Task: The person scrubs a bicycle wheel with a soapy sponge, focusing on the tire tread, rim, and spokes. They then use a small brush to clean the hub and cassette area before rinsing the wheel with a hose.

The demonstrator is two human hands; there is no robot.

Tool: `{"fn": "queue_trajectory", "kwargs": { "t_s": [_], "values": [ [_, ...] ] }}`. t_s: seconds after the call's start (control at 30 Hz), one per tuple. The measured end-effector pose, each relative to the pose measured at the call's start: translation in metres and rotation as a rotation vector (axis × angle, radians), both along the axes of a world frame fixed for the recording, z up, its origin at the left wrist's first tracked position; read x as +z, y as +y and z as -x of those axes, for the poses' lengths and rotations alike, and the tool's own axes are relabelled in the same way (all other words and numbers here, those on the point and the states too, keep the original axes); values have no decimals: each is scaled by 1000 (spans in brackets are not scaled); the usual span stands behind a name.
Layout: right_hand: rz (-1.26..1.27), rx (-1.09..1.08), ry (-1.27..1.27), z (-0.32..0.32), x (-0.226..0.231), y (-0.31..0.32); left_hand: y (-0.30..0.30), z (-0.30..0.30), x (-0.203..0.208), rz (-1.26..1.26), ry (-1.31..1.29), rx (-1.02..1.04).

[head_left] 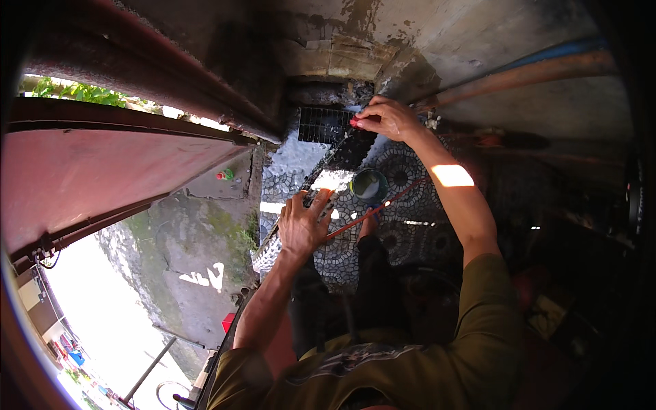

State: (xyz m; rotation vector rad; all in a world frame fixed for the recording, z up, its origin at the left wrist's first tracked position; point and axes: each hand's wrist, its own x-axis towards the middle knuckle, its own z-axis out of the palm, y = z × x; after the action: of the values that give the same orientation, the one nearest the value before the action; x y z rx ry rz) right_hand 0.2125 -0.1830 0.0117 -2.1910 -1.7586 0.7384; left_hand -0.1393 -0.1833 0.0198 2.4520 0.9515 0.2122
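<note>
My right hand [391,119] is closed, pinching a small red object [354,121] whose kind is hidden by the fingers. It is at the far end of a long, dark, wet piece [357,148] that slants toward me with white foam on it. My left hand [301,224] lies over the nearer part of this piece, fingers spread. Whether the left fingers grip its edge is hidden. Beyond, next to the right fingertips, a black wire grate [316,126] lies on the foamy floor. A small bucket [378,189] with whitish contents stands between my hands.
The floor is patterned pebble tile [339,265]. A thin reddish stick [352,223] slants across it below the bucket. To the left are a red metal gate [102,174] and mossy concrete [205,236] with a small red-and-green item [225,175]. A wall [478,34] rises at the far right.
</note>
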Motion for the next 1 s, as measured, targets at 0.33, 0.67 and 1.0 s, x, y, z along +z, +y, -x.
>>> {"fn": "queue_trajectory", "kwargs": {
  "t_s": [0.33,0.67,1.0],
  "values": [
    [57,112,41,-14,-10,20,1,-17,4,5,56,8],
    [-515,-697,48,17,-83,-18,48,-40,4,41,-89,-45],
    [-645,-962,208,68,-111,-6,80,-58,-7,-600,-34,-383]
  ]
}}
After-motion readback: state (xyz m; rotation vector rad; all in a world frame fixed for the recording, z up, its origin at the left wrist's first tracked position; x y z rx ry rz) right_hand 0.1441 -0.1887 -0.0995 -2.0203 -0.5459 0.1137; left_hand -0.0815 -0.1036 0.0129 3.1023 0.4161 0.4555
